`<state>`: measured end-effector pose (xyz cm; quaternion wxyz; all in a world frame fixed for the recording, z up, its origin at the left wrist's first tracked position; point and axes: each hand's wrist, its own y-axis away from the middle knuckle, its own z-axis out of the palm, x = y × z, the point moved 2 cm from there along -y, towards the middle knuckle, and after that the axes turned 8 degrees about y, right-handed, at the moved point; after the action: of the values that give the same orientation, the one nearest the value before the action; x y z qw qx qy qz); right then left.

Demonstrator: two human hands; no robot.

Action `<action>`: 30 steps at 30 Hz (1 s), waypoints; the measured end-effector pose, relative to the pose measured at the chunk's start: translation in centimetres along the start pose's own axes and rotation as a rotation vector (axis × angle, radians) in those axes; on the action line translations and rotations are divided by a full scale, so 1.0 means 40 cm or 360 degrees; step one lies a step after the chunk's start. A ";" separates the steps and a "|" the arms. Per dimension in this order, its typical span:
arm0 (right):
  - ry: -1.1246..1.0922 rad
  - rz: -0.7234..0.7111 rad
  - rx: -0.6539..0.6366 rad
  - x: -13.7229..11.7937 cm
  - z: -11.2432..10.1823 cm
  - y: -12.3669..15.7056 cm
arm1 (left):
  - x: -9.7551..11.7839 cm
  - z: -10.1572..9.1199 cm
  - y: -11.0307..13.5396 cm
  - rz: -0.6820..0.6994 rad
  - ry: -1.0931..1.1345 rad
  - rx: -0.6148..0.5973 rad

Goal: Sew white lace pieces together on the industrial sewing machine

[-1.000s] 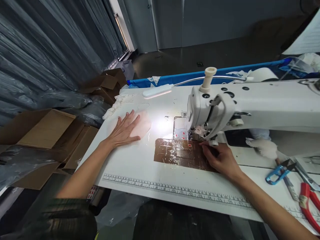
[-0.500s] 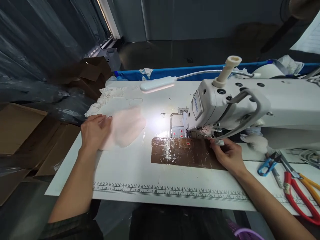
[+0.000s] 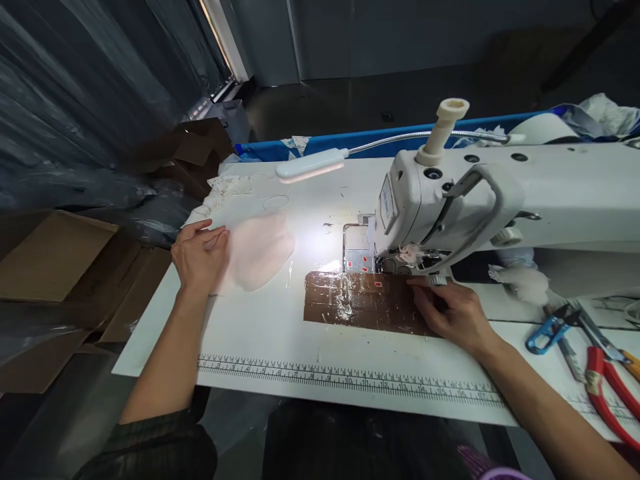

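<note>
My left hand [image 3: 199,255] pinches the left edge of a sheer pale pink fabric piece [image 3: 260,250] that lies on the white sewing table [image 3: 280,333]. My right hand [image 3: 453,313] rests on a brown taped patch [image 3: 360,301] on the table, its fingers curled just under the head of the white sewing machine [image 3: 450,200]. Whether the fingers hold anything is hidden. A scrap of pink fabric [image 3: 409,253] sits at the needle area.
A gooseneck lamp [image 3: 306,165] lights the needle plate. Blue thread snips [image 3: 547,331] and red-handled scissors [image 3: 607,393] lie at the right. White lace trim [image 3: 220,190] sits at the far left of the table. Cardboard boxes [image 3: 55,257] stand on the floor to the left. A printed ruler [image 3: 350,380] runs along the front edge.
My left hand went from lying flat on the pink fabric to gripping its left edge, shifting leftward. My right hand stayed by the presser foot. The view shifted a little.
</note>
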<state>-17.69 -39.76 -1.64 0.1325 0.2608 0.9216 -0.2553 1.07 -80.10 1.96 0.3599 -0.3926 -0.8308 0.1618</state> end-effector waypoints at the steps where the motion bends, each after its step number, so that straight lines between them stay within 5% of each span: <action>1: 0.0025 -0.0018 -0.0035 0.002 0.001 0.003 | 0.006 0.000 0.002 0.0020 0.0013 0.0004; 16: 0.0253 -0.0317 -0.0003 0.070 0.067 0.053 | 0.036 0.000 0.049 -0.0022 0.0504 -0.0021; 23: 0.0194 -0.0382 0.0072 0.061 0.055 0.037 | 0.028 -0.007 0.039 -0.0236 0.0980 0.0088; 30: 0.0287 -0.0414 0.0077 0.080 0.059 0.034 | 0.033 -0.022 0.039 -0.0416 0.1351 -0.0089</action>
<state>-19.33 -38.71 -5.34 0.0089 0.1643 0.9492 -0.2681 1.98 -78.08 2.34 0.6758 -0.3255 -0.6561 -0.0831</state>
